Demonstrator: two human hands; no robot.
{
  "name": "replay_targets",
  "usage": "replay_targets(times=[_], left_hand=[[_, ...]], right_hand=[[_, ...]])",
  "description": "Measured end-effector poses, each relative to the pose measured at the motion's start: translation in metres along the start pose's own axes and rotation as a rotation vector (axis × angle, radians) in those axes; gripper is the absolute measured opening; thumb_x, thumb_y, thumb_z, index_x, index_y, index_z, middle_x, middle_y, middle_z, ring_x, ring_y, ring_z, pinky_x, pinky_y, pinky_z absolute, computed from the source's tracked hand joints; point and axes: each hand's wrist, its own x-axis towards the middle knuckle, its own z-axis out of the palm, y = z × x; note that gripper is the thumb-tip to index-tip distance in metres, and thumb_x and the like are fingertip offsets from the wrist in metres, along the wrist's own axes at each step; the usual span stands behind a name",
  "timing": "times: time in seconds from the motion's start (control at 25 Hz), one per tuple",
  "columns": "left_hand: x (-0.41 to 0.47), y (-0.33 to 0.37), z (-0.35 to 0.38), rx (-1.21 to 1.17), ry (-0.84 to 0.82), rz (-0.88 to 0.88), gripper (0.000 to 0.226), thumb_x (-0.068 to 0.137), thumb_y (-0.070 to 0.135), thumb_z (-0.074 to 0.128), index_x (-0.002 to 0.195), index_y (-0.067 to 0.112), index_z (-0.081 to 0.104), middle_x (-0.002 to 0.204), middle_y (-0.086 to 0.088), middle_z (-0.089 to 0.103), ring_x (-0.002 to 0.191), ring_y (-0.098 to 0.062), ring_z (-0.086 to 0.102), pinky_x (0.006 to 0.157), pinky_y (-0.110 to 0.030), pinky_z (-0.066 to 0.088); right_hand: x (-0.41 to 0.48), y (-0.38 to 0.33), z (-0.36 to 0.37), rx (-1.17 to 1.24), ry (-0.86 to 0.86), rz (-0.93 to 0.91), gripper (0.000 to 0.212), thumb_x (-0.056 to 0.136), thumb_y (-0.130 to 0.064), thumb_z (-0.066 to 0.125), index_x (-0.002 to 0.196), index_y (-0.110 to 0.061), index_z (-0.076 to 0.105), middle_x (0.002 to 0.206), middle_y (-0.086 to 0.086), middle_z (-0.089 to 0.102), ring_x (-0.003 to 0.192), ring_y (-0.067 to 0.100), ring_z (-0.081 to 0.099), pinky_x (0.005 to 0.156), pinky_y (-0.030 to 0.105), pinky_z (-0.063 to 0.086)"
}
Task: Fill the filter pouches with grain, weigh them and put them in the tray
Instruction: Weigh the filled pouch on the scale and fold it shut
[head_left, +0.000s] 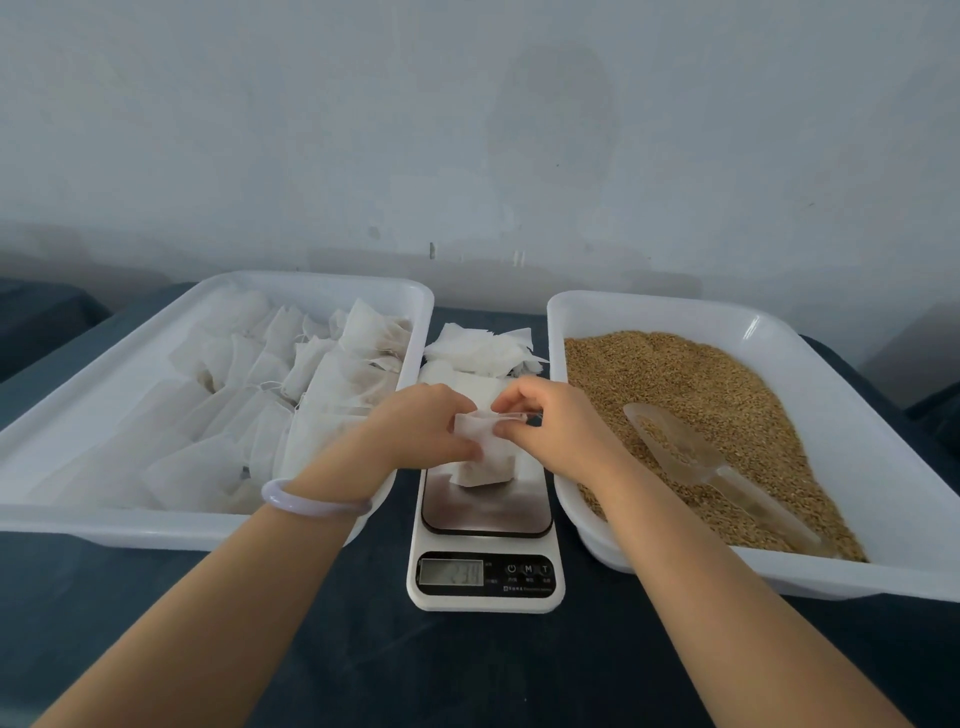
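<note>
A white filter pouch with grain in its bottom stands on the plate of a white kitchen scale. My left hand pinches the pouch's top from the left, and my right hand pinches it from the right. The scale's display shows digits I cannot read. On the left, a white tray holds several filled pouches. On the right, another white tray holds brown grain with a clear plastic scoop lying in it.
A stack of empty filter pouches lies behind the scale between the two trays. Everything stands on a dark blue tabletop set against a pale wall. A pale bangle is on my left wrist.
</note>
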Motion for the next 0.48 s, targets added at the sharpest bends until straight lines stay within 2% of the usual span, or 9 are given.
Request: replay_targets(times=[0.12, 0.24, 0.32, 0.4, 0.48], left_hand=[[0.0001, 0.0001, 0.0004, 0.004, 0.013, 0.023, 0.018, 0.083, 0.028, 0.063, 0.066, 0.025, 0.058, 0.063, 0.008, 0.054, 0.069, -0.015, 0.053, 0.055, -0.025, 0.037], [-0.0029, -0.005, -0.0018, -0.204, 0.117, 0.098, 0.01, 0.083, 0.015, 0.064, 0.079, 0.021, 0.071, 0.067, 0.009, 0.06, 0.068, -0.01, 0.053, 0.058, -0.018, 0.038], [-0.0063, -0.0072, -0.0033, -0.315, 0.145, 0.136, 0.008, 0.081, 0.013, 0.068, 0.076, 0.019, 0.069, 0.061, 0.012, 0.057, 0.061, -0.005, 0.049, 0.056, -0.017, 0.036], [-0.0069, -0.0075, -0.0024, -0.35, 0.151, 0.129, 0.009, 0.076, 0.02, 0.074, 0.072, 0.022, 0.066, 0.058, 0.014, 0.054, 0.056, -0.002, 0.047, 0.055, -0.018, 0.035], [-0.0061, -0.0066, -0.0019, -0.373, 0.151, 0.09, 0.012, 0.071, 0.025, 0.079, 0.072, 0.021, 0.068, 0.058, 0.012, 0.055, 0.054, -0.002, 0.046, 0.053, -0.016, 0.035]], right_hand=[[-0.0012, 0.0002, -0.0007, -0.021, -0.02, 0.002, 0.02, 0.076, -0.026, 0.076, 0.089, -0.032, 0.062, 0.088, -0.016, 0.064, 0.084, -0.003, 0.06, 0.07, 0.014, 0.044], [0.0, -0.0023, -0.0006, -0.093, -0.056, 0.002, 0.026, 0.071, -0.036, 0.077, 0.092, -0.032, 0.063, 0.083, -0.017, 0.064, 0.076, -0.006, 0.058, 0.06, 0.011, 0.037], [0.0023, -0.0046, 0.0008, -0.134, -0.025, -0.015, 0.011, 0.075, -0.031, 0.073, 0.073, -0.033, 0.062, 0.067, -0.016, 0.06, 0.06, -0.004, 0.052, 0.053, 0.013, 0.034], [0.0025, -0.0043, 0.0018, -0.139, 0.036, -0.053, 0.028, 0.079, -0.021, 0.068, 0.059, -0.034, 0.055, 0.053, -0.016, 0.053, 0.051, -0.001, 0.047, 0.048, 0.014, 0.033], [0.0019, -0.0054, 0.0012, -0.081, 0.051, -0.078, 0.029, 0.082, -0.018, 0.068, 0.06, -0.034, 0.058, 0.053, -0.02, 0.054, 0.05, -0.003, 0.046, 0.048, 0.011, 0.034]])
